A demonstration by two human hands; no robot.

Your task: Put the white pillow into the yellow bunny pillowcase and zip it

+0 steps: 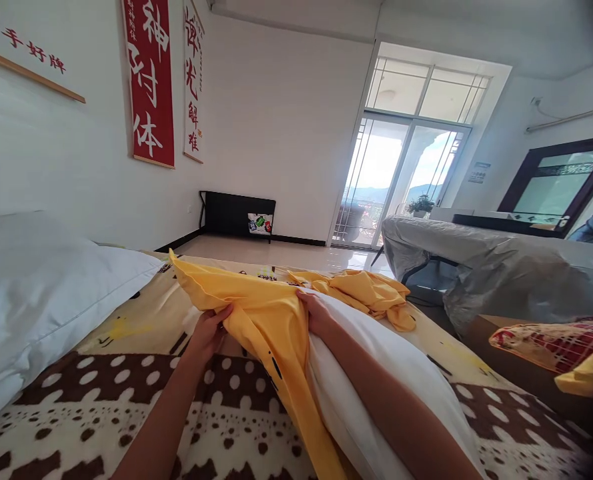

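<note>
A yellow pillowcase (271,313) with small black marks lies partly over one end of a white pillow (391,347). My left hand (211,331) is closed on the left edge of the pillowcase, thumb on top of the cloth. At the seam between case and pillow, my right hand (319,313) grips the pillow's end, and some of its fingers are hidden by the cloth. The pillow runs back toward me under my right forearm. A pointed corner of the case sticks up at the far left, beyond my left hand.
A patterned blanket (126,380) spreads beneath everything. Another white pillow (66,293) lies on the left, and a crumpled yellow cloth (366,293) lies beyond the pillow. At the right are a plastic-covered table (426,240) and a red netted bundle (551,343).
</note>
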